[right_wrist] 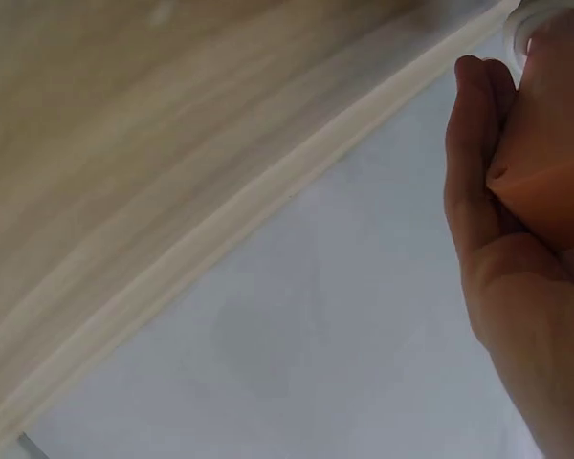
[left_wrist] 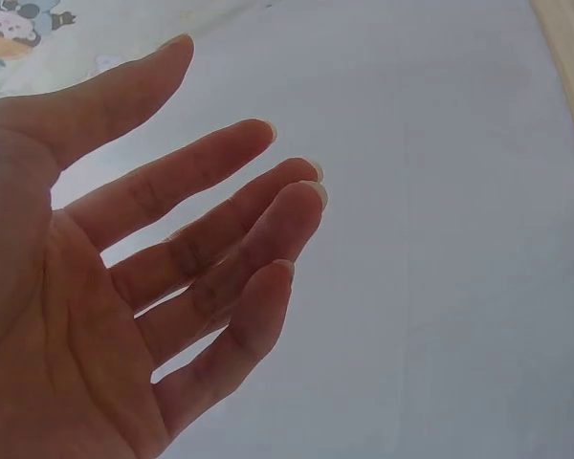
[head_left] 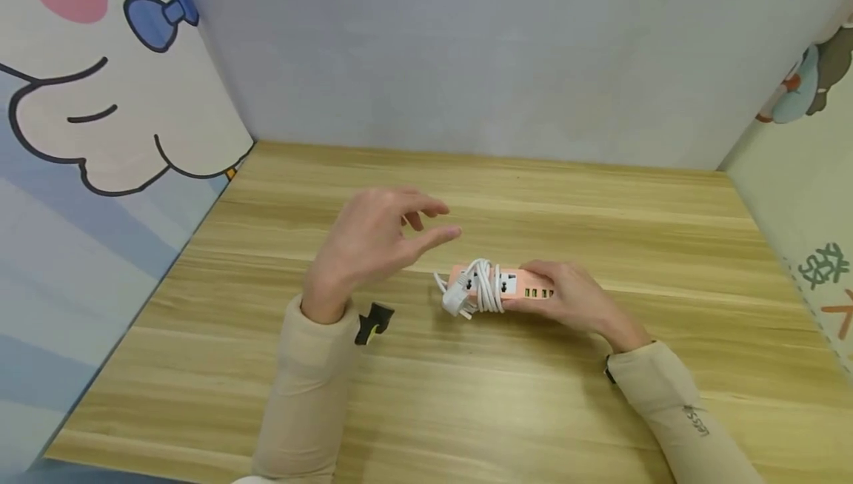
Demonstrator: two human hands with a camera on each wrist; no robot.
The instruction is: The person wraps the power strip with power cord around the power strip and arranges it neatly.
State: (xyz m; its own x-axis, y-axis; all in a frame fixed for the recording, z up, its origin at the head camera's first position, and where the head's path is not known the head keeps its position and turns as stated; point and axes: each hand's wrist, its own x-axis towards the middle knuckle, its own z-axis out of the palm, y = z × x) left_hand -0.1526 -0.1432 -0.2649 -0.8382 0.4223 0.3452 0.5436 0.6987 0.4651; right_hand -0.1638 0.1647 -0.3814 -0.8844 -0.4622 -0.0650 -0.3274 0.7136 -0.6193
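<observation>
In the head view my right hand (head_left: 574, 297) grips the right end of a pink power strip (head_left: 526, 282), thumb on the near side and fingers on the far side. A white cord (head_left: 489, 288) is wound around the strip's left half, and its white plug (head_left: 457, 297) lies over the left end. The right wrist view shows the strip's orange-looking end (right_wrist: 545, 191) against my palm. Above the table, left of the strip, my left hand (head_left: 373, 240) holds nothing. Its fingers are spread and loosely bent in the left wrist view.
The wood-grain table (head_left: 266, 365) spreads beneath both hands. A pale wall (head_left: 466, 55) stands along its back edge. Cartoon-printed panels rise on the left (head_left: 120, 99) and right (head_left: 800, 195). A black strap piece (head_left: 375, 321) shows beside the left sleeve.
</observation>
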